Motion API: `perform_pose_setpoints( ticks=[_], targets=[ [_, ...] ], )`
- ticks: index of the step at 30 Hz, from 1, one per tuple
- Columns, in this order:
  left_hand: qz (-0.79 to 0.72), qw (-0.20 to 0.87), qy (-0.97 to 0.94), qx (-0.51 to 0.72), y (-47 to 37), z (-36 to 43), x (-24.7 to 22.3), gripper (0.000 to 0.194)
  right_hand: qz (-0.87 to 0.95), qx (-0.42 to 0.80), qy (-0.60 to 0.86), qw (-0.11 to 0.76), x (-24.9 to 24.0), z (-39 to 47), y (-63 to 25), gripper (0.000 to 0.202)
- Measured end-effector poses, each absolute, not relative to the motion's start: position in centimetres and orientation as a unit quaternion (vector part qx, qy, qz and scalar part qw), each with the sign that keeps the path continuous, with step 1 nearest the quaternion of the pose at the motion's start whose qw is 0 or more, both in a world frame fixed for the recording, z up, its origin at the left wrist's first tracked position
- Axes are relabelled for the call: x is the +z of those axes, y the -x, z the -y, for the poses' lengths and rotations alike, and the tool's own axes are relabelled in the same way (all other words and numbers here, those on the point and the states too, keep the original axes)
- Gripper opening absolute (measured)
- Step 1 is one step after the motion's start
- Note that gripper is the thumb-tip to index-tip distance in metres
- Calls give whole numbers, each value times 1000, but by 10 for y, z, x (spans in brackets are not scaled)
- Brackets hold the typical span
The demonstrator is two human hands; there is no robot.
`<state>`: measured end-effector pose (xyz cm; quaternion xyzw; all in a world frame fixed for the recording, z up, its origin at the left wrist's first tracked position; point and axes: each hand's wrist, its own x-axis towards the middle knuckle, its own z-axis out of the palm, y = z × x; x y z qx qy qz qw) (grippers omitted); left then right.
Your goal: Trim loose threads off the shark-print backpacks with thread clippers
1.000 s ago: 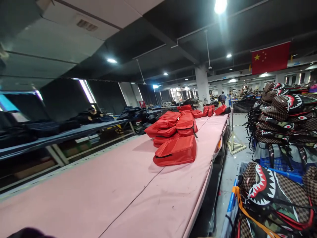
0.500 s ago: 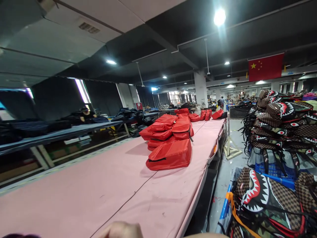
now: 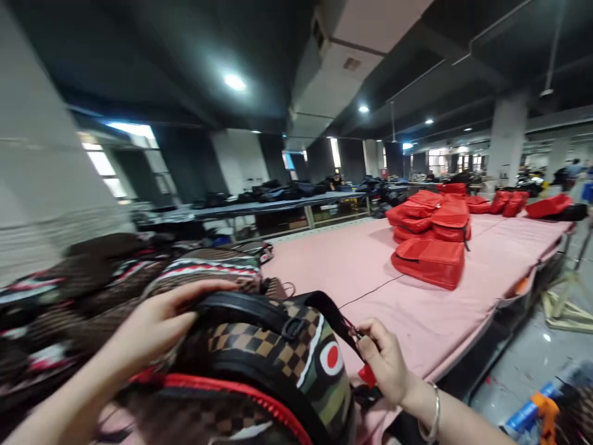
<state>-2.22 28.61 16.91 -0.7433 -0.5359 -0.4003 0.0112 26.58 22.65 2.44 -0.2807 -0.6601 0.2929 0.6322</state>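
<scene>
A brown checkered and camouflage backpack (image 3: 259, 346) with a red zipper and a red eye print fills the lower middle. My left hand (image 3: 173, 315) rests on its top left, by the black handle, fingers partly hidden behind the bag. At the bag's right side my right hand (image 3: 382, 358), a silver bangle on its wrist, is closed on a black strap (image 3: 336, 318). A small red tag (image 3: 367, 374) hangs just below its fingers.
Red bags (image 3: 430, 262) are piled on the pink table (image 3: 324, 253). More patterned backpacks (image 3: 102, 278) lie heaped at the left. Behind runs a long table (image 3: 278, 204) with dark goods. A blue-edged container (image 3: 532, 405) and a pale stand (image 3: 567, 312) are at the right.
The view has swung left, so the red bags appear farther right. The checkered backpack and both my hands on it have come into view.
</scene>
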Motion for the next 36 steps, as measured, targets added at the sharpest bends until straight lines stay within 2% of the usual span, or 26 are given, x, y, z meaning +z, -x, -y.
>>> perform_pose_setpoints(
  ticks=[3,5,9,12,15,18,21,23,27,32,36],
  targets=[
    [581,-122,699,-399,34,-281,163,49,673,316,265,614,19,-221,-250,26],
    [599,-110,677,-412,29,-275,159,51,673,333,263,606,16,-220,-242,27],
    [608,31,682,-405,12,-251,152,49,674,372,254,586,19,-225,-229,32],
    [517,178,691,-473,-3,-223,143,32,666,410,256,569,31,-235,-215,40],
    [441,172,756,-452,-18,-198,128,17,654,445,271,549,47,-247,-199,41],
    [422,219,802,-361,-24,-187,112,24,625,502,229,553,55,-257,-190,25],
    [414,279,804,-322,-25,-189,102,26,606,523,188,569,52,-261,-191,33],
    [412,288,801,-324,-26,-192,100,19,625,498,208,564,47,-260,-196,34],
    [415,294,795,-330,-34,-196,100,10,675,401,286,549,42,-250,-213,24],
    [465,233,754,-401,-41,-200,92,14,747,268,300,529,56,-234,-232,19],
    [493,169,720,-458,-43,-205,89,17,813,141,311,472,70,-228,-237,13]
  ],
)
